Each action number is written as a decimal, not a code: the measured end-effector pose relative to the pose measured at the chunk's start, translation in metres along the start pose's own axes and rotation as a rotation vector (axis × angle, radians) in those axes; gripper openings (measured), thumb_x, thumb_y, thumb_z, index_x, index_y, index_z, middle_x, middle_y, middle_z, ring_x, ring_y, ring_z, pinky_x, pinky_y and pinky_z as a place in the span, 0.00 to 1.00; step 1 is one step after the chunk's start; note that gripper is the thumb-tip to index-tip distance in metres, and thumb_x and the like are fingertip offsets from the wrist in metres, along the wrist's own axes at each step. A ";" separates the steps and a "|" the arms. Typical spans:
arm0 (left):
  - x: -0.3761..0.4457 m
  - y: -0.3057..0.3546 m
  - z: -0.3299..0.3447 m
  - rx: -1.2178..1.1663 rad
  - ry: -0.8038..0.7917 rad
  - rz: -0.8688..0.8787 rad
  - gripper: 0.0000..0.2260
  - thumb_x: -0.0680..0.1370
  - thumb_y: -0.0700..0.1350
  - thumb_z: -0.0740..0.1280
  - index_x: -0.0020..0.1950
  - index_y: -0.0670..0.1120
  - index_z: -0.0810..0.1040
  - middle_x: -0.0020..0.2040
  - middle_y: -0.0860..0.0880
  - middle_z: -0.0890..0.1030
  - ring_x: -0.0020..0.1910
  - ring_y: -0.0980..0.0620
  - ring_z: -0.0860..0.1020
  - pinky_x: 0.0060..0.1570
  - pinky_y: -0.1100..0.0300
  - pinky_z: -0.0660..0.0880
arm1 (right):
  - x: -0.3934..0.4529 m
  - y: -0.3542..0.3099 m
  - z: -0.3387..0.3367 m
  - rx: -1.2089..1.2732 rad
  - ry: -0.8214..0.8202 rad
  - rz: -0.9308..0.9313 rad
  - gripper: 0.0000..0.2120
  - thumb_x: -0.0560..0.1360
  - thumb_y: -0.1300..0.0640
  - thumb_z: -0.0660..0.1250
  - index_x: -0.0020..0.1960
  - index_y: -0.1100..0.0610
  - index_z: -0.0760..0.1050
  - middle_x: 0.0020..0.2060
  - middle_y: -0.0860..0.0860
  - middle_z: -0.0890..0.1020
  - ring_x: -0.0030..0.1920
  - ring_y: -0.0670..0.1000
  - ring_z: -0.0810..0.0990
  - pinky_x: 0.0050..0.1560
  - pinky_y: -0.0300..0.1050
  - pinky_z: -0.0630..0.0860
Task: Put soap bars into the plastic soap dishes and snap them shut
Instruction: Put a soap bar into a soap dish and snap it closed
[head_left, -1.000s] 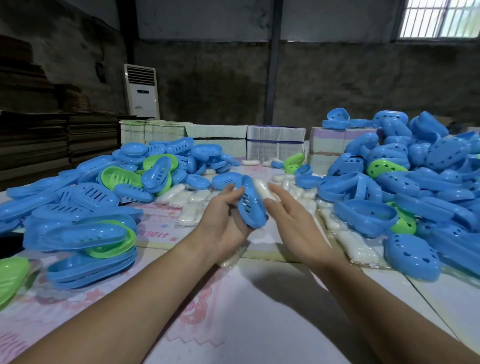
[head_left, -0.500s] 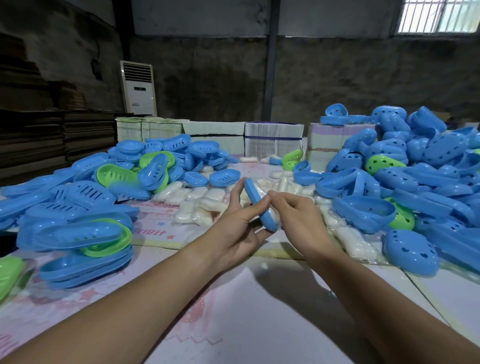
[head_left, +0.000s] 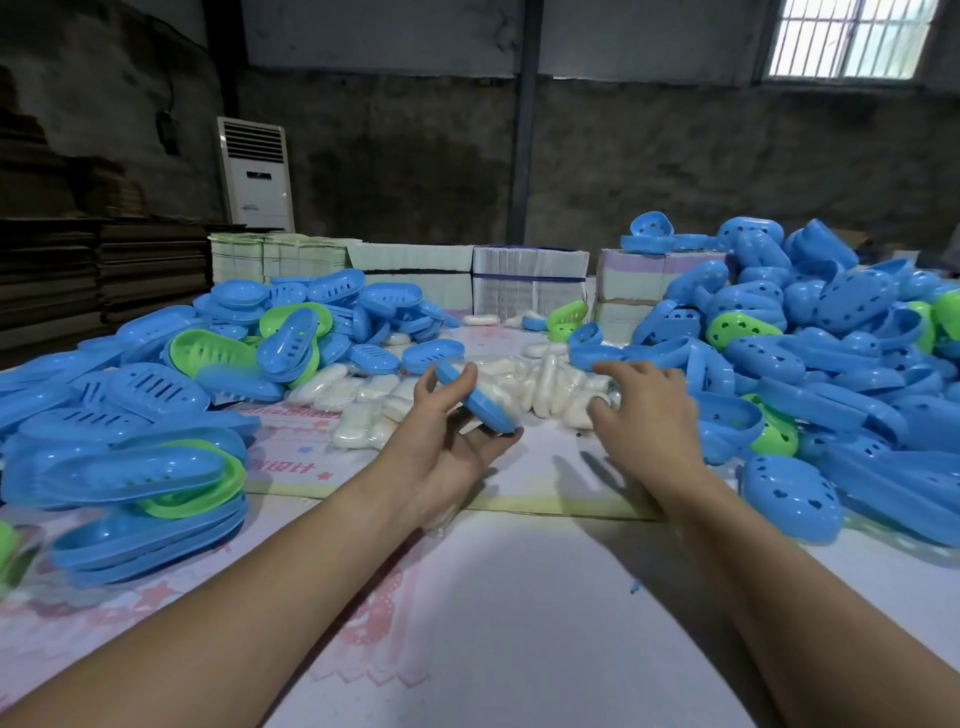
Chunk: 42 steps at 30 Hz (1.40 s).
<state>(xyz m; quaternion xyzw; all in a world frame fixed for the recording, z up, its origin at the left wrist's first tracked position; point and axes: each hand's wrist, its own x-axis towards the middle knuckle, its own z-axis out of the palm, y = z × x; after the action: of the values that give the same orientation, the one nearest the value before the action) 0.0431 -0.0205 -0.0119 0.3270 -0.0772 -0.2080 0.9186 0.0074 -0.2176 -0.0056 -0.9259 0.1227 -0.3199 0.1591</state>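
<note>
My left hand (head_left: 441, 452) holds a blue soap dish half (head_left: 480, 402) tilted on edge, thumb on top and fingers below. My right hand (head_left: 644, 415) is spread, palm down, over the heap of white wrapped soap bars (head_left: 545, 387) in the middle of the table; its fingertips touch the bars and nothing is seen gripped. Slotted blue and green dish halves (head_left: 171, 395) are piled at the left. Blue and green lids with heart-shaped holes (head_left: 810, 353) are heaped at the right.
Stacks of flat cartons (head_left: 524, 280) line the table's far edge. A white standing air conditioner (head_left: 257, 176) is behind them. The table (head_left: 519, 623) is covered with a pale printed sheet in front of me.
My right hand let go of the blue dish half and moved right and forward onto the soap bars. My left hand kept the dish half and turned it flatter.
</note>
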 end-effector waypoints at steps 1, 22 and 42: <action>0.000 0.002 -0.001 -0.008 0.002 -0.002 0.24 0.78 0.42 0.71 0.72 0.55 0.71 0.67 0.37 0.76 0.63 0.33 0.79 0.58 0.39 0.78 | 0.005 0.010 -0.001 -0.143 -0.033 0.053 0.23 0.77 0.52 0.62 0.72 0.47 0.69 0.67 0.53 0.73 0.67 0.59 0.65 0.63 0.57 0.65; -0.003 0.004 0.000 0.021 0.110 -0.045 0.22 0.82 0.59 0.61 0.60 0.41 0.77 0.41 0.38 0.86 0.63 0.35 0.79 0.55 0.43 0.79 | 0.019 0.020 -0.018 0.677 0.205 0.236 0.21 0.74 0.67 0.60 0.60 0.50 0.80 0.48 0.48 0.81 0.39 0.41 0.77 0.40 0.36 0.73; -0.010 -0.002 0.013 -0.010 0.068 -0.081 0.23 0.85 0.57 0.57 0.66 0.41 0.78 0.61 0.39 0.83 0.63 0.40 0.80 0.55 0.43 0.79 | -0.010 -0.037 -0.007 1.830 -0.335 0.567 0.07 0.77 0.56 0.67 0.48 0.54 0.85 0.45 0.53 0.86 0.41 0.55 0.85 0.47 0.54 0.82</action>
<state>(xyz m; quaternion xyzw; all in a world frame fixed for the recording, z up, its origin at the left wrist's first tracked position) 0.0297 -0.0251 -0.0032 0.3320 -0.0318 -0.2343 0.9132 -0.0001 -0.1817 0.0083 -0.4138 0.0210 -0.1056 0.9040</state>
